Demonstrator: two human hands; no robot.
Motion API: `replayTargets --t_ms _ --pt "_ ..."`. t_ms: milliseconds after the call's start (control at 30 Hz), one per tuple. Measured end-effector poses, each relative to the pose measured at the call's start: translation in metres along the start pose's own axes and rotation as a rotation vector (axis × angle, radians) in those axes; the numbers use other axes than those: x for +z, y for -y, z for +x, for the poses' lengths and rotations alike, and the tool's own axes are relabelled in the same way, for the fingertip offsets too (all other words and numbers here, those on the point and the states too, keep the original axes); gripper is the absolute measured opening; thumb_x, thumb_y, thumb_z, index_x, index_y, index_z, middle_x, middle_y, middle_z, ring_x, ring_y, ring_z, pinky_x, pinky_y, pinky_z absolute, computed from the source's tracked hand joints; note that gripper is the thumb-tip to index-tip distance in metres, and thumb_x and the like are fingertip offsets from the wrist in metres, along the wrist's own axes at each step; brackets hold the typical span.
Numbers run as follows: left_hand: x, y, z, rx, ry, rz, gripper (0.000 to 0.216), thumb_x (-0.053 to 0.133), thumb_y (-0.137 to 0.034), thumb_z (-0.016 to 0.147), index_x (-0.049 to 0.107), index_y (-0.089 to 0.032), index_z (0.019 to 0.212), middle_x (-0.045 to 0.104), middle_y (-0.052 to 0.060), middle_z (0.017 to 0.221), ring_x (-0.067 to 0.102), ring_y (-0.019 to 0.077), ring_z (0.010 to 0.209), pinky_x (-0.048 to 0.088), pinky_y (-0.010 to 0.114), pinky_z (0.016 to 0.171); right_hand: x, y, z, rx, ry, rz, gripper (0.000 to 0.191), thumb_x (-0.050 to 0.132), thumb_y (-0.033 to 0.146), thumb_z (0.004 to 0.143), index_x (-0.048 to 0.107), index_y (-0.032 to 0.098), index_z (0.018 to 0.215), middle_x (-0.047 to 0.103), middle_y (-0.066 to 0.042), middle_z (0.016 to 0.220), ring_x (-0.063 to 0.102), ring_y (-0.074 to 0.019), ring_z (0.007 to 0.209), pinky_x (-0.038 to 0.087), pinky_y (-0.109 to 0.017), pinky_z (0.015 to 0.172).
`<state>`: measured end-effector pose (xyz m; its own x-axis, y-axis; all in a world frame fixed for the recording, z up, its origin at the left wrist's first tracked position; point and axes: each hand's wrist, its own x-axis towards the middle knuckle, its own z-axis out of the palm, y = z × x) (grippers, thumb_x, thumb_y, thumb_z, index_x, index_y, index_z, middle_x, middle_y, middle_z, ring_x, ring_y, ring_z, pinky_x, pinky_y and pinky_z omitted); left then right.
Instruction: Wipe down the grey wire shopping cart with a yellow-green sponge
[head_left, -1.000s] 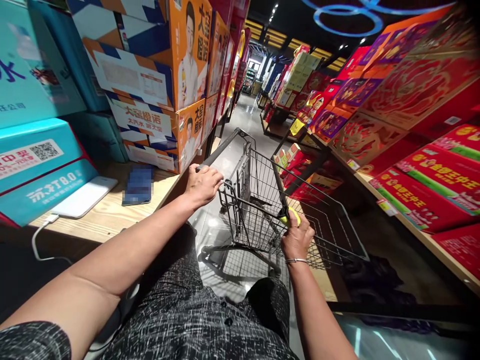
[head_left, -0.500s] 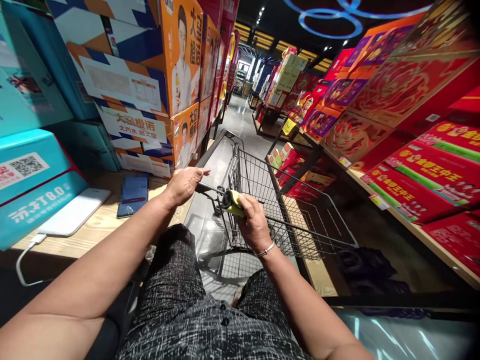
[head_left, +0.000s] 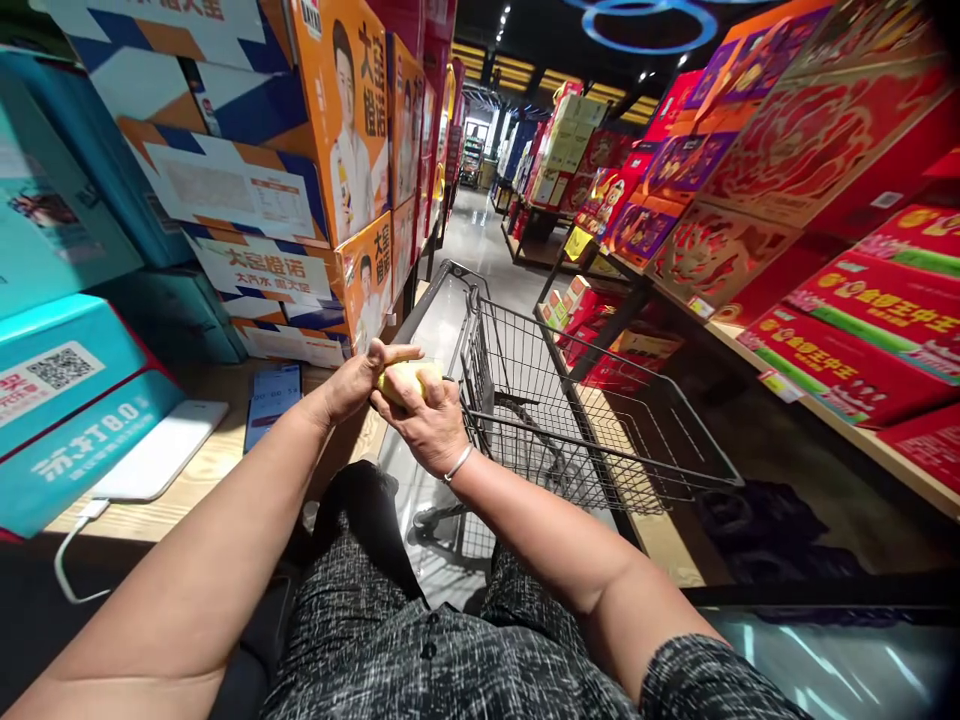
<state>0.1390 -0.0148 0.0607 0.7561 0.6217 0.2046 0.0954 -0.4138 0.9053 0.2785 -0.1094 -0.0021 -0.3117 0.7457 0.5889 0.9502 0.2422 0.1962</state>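
A yellow cloth [head_left: 411, 376] is bunched under the fingers of my right hand [head_left: 429, 420], which wears a bracelet at the wrist. My left hand [head_left: 352, 388] is right beside it at the left end of the shopping cart's handle, curled with one finger stretched out toward the cloth. Both hands and the cloth cover most of the handle. The black wire shopping cart [head_left: 555, 428] stands in front of me, with its basket reaching to the right.
On the wooden shelf [head_left: 225, 400] at left lie a phone [head_left: 273, 402] and a white power bank [head_left: 169, 450] with a cable. Stacked orange drink cartons [head_left: 349, 130] rise behind them. Red gift boxes [head_left: 817, 345] fill the right shelf. An aisle [head_left: 480, 215] runs ahead.
My right hand has moved left along the handle with the cloth, from apart to close against my left hand. The phone's screen now shows a timer-like display.
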Motion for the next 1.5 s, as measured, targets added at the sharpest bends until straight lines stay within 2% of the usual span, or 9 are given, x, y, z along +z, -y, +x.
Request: replayTargets --t_ms 267,500,600,867,967,1067,1300,1400,1500 --pt "-0.006 0.015 0.004 0.326 0.053 0.682 0.088 0.061 -0.08 0.073 0.054 -0.021 0.139 0.055 0.013 0.142 0.046 0.0321 0.135 0.035 0.047 0.116 -0.006 -0.033 -0.057 -0.126 -0.019 -0.025 0.052 0.057 0.021 0.094 0.048 0.045 0.139 0.051 0.003 0.143 0.04 -0.0256 0.127 0.04 -0.045 0.096" --pt "0.0 0.027 0.0 0.415 0.01 0.978 0.092 0.087 -0.034 0.063 0.043 -0.024 0.144 0.034 0.013 0.156 0.029 0.0373 0.145 0.03 0.056 0.118 -0.01 -0.074 -0.163 -0.067 0.168 -0.035 0.029 0.064 0.024 0.09 0.07 0.039 0.114 0.057 0.002 0.138 0.043 -0.0262 0.123 0.042 -0.043 0.091" --pt "0.007 0.031 -0.003 0.438 -0.058 1.007 0.086 0.084 -0.022 0.064 0.044 -0.022 0.14 0.037 0.015 0.152 0.028 0.038 0.145 0.03 0.058 0.118 -0.014 -0.069 -0.15 0.012 0.135 -0.009 0.045 0.061 0.021 0.092 0.06 0.045 0.13 0.057 -0.001 0.138 0.043 -0.0256 0.123 0.042 -0.044 0.093" --pt "0.004 0.04 -0.002 0.354 -0.168 0.961 0.051 0.053 -0.02 0.085 0.047 -0.022 0.136 0.055 0.012 0.136 0.043 0.0295 0.138 0.036 0.052 0.117 -0.008 -0.025 -0.009 -0.1 -0.116 0.078 0.053 0.062 0.024 0.092 0.049 0.046 0.138 0.049 0.0 0.145 0.039 -0.0277 0.13 0.038 -0.05 0.104" --pt "0.0 0.036 -0.003 0.362 -0.126 0.966 0.046 0.053 -0.021 0.083 0.052 -0.021 0.129 0.056 0.011 0.136 0.044 0.0279 0.138 0.037 0.049 0.116 -0.001 -0.028 -0.014 -0.102 -0.146 0.057 0.045 0.061 0.025 0.094 0.053 0.044 0.134 0.051 0.0 0.143 0.039 -0.0283 0.13 0.039 -0.05 0.102" --pt "0.002 0.028 -0.004 0.342 -0.128 1.028 0.039 0.054 -0.022 0.082 0.056 -0.021 0.121 0.057 0.01 0.138 0.044 0.028 0.138 0.041 0.048 0.112 0.001 -0.047 -0.058 -0.092 -0.191 0.037 0.039 0.063 0.025 0.093 0.06 0.042 0.128 0.055 0.002 0.138 0.04 -0.0272 0.128 0.041 -0.046 0.099" --pt "0.017 0.01 -0.009 0.34 -0.207 1.191 0.033 0.059 -0.027 0.082 0.059 -0.024 0.115 0.062 0.01 0.132 0.046 0.0327 0.136 0.028 0.055 0.112 -0.044 -0.103 -0.181 0.315 -0.08 0.007 0.037 0.057 0.013 0.092 0.07 0.04 0.114 0.061 -0.001 0.127 0.047 -0.0242 0.117 0.039 -0.039 0.092" --pt "0.029 0.005 -0.008 0.36 -0.172 1.22 0.041 0.059 -0.029 0.082 0.057 -0.023 0.123 0.064 0.012 0.129 0.046 0.0341 0.135 0.024 0.057 0.113 -0.06 -0.108 -0.191 0.541 -0.055 0.032 0.054 0.052 -0.002 0.082 0.07 0.036 0.117 0.059 -0.003 0.13 0.048 -0.024 0.11 0.04 -0.038 0.089" --pt "0.048 0.003 -0.004 0.388 -0.107 1.214 0.048 0.059 -0.028 0.084 0.054 -0.021 0.131 0.063 0.014 0.129 0.048 0.0334 0.132 0.023 0.055 0.112 -0.06 -0.094 -0.162 0.66 -0.042 0.111 0.069 0.052 -0.006 0.068 0.065 0.027 0.128 0.056 -0.009 0.133 0.049 -0.025 0.105 0.042 -0.038 0.089"
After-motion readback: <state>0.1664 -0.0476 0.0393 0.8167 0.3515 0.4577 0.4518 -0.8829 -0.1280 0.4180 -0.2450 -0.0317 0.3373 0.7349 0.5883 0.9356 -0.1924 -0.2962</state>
